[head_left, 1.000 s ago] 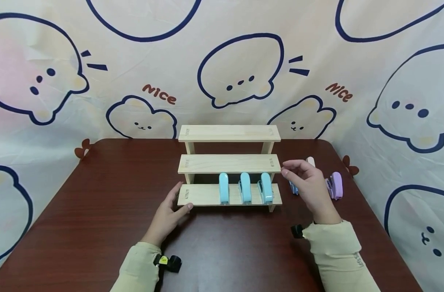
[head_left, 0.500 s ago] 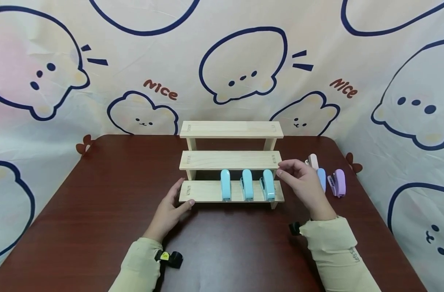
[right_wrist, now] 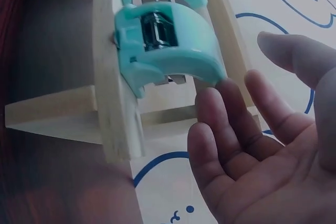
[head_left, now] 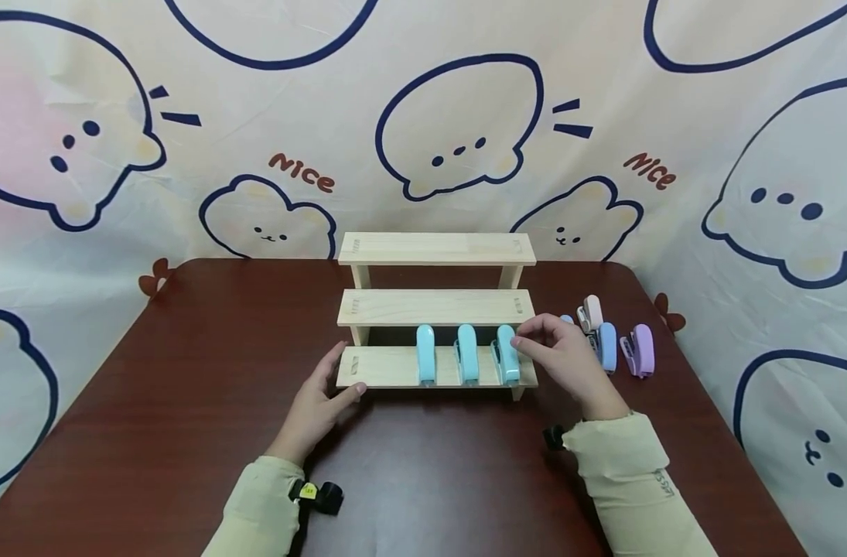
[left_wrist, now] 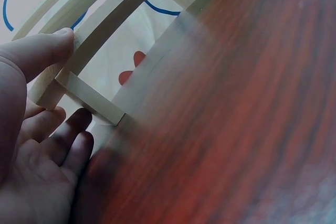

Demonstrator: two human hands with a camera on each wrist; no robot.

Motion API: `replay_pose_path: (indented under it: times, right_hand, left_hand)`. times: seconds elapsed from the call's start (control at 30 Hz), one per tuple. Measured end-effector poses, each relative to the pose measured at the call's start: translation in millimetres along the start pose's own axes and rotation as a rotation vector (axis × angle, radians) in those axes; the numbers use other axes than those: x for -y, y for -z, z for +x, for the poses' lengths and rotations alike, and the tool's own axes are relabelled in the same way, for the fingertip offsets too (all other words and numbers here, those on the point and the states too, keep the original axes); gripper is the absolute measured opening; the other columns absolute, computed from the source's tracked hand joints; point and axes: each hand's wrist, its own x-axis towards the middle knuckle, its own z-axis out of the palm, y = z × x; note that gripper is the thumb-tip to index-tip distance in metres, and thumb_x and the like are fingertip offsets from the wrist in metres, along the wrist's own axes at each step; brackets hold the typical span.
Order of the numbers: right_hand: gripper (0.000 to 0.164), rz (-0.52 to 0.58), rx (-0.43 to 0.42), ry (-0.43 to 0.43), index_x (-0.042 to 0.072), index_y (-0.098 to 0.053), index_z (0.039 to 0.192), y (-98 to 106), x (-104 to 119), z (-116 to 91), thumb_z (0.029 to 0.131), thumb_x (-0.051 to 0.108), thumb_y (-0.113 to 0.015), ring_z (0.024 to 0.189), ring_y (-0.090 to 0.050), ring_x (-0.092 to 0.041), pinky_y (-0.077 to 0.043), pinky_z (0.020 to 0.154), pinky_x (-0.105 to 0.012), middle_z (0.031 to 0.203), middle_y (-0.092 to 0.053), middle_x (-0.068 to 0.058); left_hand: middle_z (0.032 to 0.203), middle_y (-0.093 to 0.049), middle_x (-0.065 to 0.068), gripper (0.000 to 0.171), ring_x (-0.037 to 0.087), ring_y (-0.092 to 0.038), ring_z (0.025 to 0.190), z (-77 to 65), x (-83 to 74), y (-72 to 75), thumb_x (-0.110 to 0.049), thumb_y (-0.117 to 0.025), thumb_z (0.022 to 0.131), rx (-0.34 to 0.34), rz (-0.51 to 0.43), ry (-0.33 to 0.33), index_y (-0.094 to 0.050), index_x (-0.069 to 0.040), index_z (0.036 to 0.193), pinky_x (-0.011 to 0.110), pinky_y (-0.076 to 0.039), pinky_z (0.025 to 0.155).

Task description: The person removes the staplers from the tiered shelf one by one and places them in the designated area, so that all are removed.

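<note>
A three-tier wooden shelf (head_left: 388, 366) stands on the table, with three turquoise staplers upright on its lowest tier: a left one (head_left: 426, 356), a middle one (head_left: 468, 356) and a right one (head_left: 507, 356). My left hand (head_left: 315, 410) holds the left end of that tier, thumb (left_wrist: 55, 45) on the board and the other fingers around its end and below. At the other end, my right hand (head_left: 569, 363) has its fingertips right at the side of the right stapler. Its fingers (right_wrist: 212, 108) are relaxed and loosely bent, with nothing between them and the thumb.
Right of the shelf lie a purple stapler (head_left: 641, 350), a blue stapler (head_left: 607, 348) and a whitish stapler (head_left: 590, 312). Another blue piece (head_left: 566, 319) shows partly behind my right hand. A patterned cloth (head_left: 458, 116) hangs behind the dark wooden table (head_left: 186, 387).
My right hand has moved left and toward me, from beside the middle tier to the right turquoise stapler. More of the blue stapler now shows. The left hand keeps its place on the shelf.
</note>
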Motion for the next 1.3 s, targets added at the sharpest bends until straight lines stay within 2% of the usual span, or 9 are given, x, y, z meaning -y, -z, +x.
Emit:
replay_pose_path:
  times: [0.1, 0.3, 0.47, 0.63, 0.87, 1.0, 1.3]
  right_hand:
    - [0.029, -0.003, -0.009, -0.018, 0.008, -0.068, 0.110, -2.3, -0.1, 1.5, 0.094, 0.031, -0.073, 0.089, -0.053, -0.026, -0.047, 0.076, -0.034, 0.104, -0.064, -0.010]
    - [0.033, -0.033, 0.004, -0.067, 0.007, -0.066, 0.108, -6.6, -1.8, 4.7, 0.090, 0.032, -0.077, 0.088, -0.055, -0.026, -0.047, 0.077, -0.036, 0.103, -0.065, -0.010]
    - [0.034, -0.044, 0.009, -0.088, 0.006, -0.066, 0.108, -12.6, -1.6, 8.4, 0.087, 0.029, -0.081, 0.087, -0.059, -0.025, -0.049, 0.077, -0.035, 0.105, -0.067, -0.011]
    - [0.032, -0.052, -0.006, -0.079, 0.006, -0.066, 0.108, -17.7, -0.9, 10.0, 0.087, 0.023, -0.081, 0.087, -0.062, -0.025, -0.051, 0.080, -0.035, 0.106, -0.068, -0.011]
    - [0.038, -0.062, -0.012, -0.071, 0.008, -0.064, 0.112, -22.8, 1.6, 9.8, 0.085, 0.027, -0.083, 0.090, -0.063, -0.024, -0.053, 0.081, -0.034, 0.108, -0.069, -0.010]
    - [0.037, -0.085, -0.034, -0.058, 0.008, -0.064, 0.112, -23.2, 1.7, 9.7, 0.086, 0.025, -0.082, 0.089, -0.062, -0.024, -0.052, 0.079, -0.034, 0.104, -0.069, -0.010]
    - [0.036, -0.083, -0.029, -0.067, 0.007, -0.063, 0.114, -18.7, 3.6, 4.1, 0.086, 0.021, -0.082, 0.089, -0.062, -0.025, -0.052, 0.079, -0.034, 0.103, -0.068, -0.011]
  left_hand:
    - [0.157, -0.037, 0.015, 0.088, 0.030, -0.052, 0.122, 0.6, -0.9, 0.5, -0.020, -0.077, 0.091, 0.003, -0.017, 0.008, -0.024, -0.015, 0.161, 0.025, -0.054, 0.079]
    - [0.159, -0.034, 0.014, 0.088, 0.029, -0.046, 0.132, -0.1, -0.1, 0.8, -0.019, -0.077, 0.091, 0.005, -0.018, 0.021, -0.023, -0.014, 0.161, 0.023, -0.053, 0.082]
    - [0.158, -0.035, 0.014, 0.088, 0.029, -0.047, 0.130, -0.3, 0.2, 1.1, -0.017, -0.076, 0.091, -0.004, -0.037, 0.022, -0.023, -0.014, 0.161, 0.024, -0.053, 0.081]
    - [0.157, -0.036, 0.015, 0.087, 0.029, -0.048, 0.127, 0.3, -0.1, 2.8, -0.016, -0.077, 0.091, -0.009, -0.048, 0.019, -0.024, -0.013, 0.160, 0.025, -0.054, 0.080]
    - [0.156, -0.038, 0.016, 0.087, 0.030, -0.049, 0.126, -1.1, 0.0, 3.8, -0.015, -0.077, 0.091, -0.019, -0.052, 0.007, -0.024, -0.013, 0.160, 0.024, -0.053, 0.081]
    - [0.156, -0.039, 0.015, 0.087, 0.031, -0.049, 0.128, -0.7, -0.4, 2.7, -0.017, -0.077, 0.091, -0.017, -0.045, 0.005, -0.025, -0.013, 0.160, 0.025, -0.054, 0.081]
    - [0.154, -0.042, 0.017, 0.086, 0.030, -0.048, 0.132, 0.4, -2.4, 1.2, -0.017, -0.076, 0.091, -0.010, -0.006, 0.001, -0.025, -0.011, 0.160, 0.023, -0.049, 0.089]
